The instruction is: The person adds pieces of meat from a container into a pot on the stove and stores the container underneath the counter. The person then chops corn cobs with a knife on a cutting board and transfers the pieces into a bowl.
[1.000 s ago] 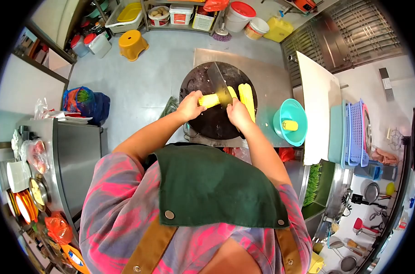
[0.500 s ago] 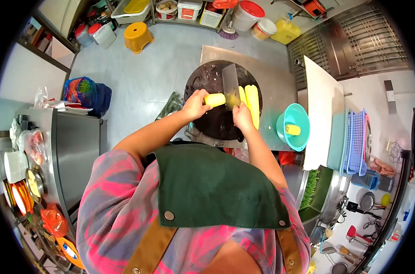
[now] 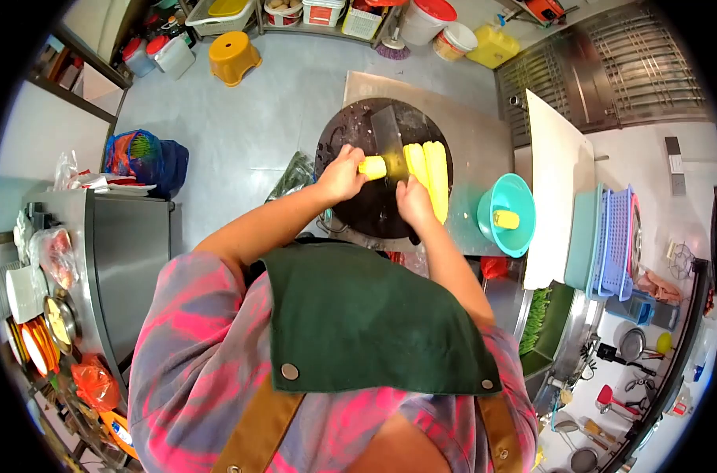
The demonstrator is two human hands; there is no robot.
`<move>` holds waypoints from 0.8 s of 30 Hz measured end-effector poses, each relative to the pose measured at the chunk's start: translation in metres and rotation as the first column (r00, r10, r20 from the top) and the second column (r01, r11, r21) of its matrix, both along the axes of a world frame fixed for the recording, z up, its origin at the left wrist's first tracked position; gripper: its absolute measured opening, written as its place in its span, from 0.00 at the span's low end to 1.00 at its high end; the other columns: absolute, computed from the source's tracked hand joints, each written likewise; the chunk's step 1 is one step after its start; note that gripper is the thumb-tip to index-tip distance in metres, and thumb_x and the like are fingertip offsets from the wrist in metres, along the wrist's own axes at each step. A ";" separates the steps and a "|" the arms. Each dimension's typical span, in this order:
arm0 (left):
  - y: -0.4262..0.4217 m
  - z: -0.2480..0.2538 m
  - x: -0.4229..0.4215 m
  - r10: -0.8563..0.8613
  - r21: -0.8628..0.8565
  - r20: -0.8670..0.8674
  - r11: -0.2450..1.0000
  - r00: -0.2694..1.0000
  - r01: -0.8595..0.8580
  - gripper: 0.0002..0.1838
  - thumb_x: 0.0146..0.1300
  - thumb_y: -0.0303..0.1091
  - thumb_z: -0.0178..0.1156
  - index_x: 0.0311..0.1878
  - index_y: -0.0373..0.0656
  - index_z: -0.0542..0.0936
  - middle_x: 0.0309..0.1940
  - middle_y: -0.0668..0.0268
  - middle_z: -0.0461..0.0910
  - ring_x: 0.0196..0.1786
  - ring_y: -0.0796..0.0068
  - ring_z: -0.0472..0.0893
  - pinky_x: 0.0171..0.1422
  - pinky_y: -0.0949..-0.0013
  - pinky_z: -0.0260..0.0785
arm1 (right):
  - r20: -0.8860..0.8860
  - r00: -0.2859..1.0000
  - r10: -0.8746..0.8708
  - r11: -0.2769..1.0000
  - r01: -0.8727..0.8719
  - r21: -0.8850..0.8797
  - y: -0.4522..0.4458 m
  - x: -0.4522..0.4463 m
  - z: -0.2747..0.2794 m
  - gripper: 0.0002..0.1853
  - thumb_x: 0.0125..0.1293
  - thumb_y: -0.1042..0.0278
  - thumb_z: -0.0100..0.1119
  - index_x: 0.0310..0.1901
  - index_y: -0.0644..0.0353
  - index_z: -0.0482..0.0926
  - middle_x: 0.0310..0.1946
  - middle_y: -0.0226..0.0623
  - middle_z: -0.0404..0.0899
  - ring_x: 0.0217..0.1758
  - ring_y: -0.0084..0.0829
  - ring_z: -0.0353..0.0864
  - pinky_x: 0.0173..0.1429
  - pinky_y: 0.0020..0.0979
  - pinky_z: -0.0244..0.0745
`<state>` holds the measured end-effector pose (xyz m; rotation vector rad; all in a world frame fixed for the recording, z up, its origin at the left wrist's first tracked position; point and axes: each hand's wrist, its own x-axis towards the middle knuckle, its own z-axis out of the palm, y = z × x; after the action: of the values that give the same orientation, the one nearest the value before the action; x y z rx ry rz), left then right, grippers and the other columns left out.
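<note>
Fingers of the left hand (image 3: 344, 175) pinch a short yellow corn piece (image 3: 372, 167) over a round dark chopping block (image 3: 366, 214); those of the right hand (image 3: 414, 200) wrap the handle of a broad steel cleaver (image 3: 387, 135), its blade between that piece and two long yellow cobs (image 3: 436, 177) near the block's right edge. A turquoise plastic bowl (image 3: 523, 191) sits by the right edge of the steel tabletop (image 3: 477, 154).
</note>
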<state>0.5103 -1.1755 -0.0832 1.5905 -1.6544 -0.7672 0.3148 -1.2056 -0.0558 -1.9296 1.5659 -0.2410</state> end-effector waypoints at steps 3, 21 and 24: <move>-0.005 -0.006 0.003 -0.008 0.002 -0.059 1.000 0.998 0.008 0.17 0.51 0.27 0.64 0.43 0.36 0.70 0.41 0.54 0.68 0.41 0.54 0.76 0.46 0.62 0.71 | 0.256 0.936 -0.243 0.910 0.129 0.393 -0.020 -0.016 0.009 0.15 0.65 0.64 0.47 0.46 0.67 0.70 0.23 0.49 0.76 0.19 0.36 0.77 0.22 0.37 0.73; -0.005 0.001 -0.002 0.012 -0.003 -0.031 1.000 0.999 -0.012 0.17 0.49 0.24 0.64 0.41 0.36 0.69 0.41 0.53 0.68 0.40 0.51 0.75 0.45 0.61 0.71 | -0.095 0.995 0.007 0.993 -0.018 -0.118 0.009 0.016 0.001 0.11 0.63 0.67 0.48 0.37 0.69 0.70 0.28 0.60 0.77 0.34 0.57 0.78 0.41 0.50 0.72; -0.009 -0.002 0.000 -0.011 -0.056 0.007 0.998 1.000 0.011 0.17 0.49 0.24 0.64 0.41 0.36 0.69 0.42 0.54 0.68 0.41 0.52 0.75 0.45 0.62 0.70 | 0.228 0.937 -0.263 0.896 0.150 0.418 -0.010 -0.004 0.007 0.14 0.65 0.66 0.46 0.45 0.70 0.68 0.18 0.42 0.73 0.14 0.34 0.73 0.20 0.34 0.72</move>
<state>0.5105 -1.1841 -0.0856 1.5481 -1.6762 -0.7155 0.3109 -1.2159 -0.0488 -1.3530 1.4952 -0.2526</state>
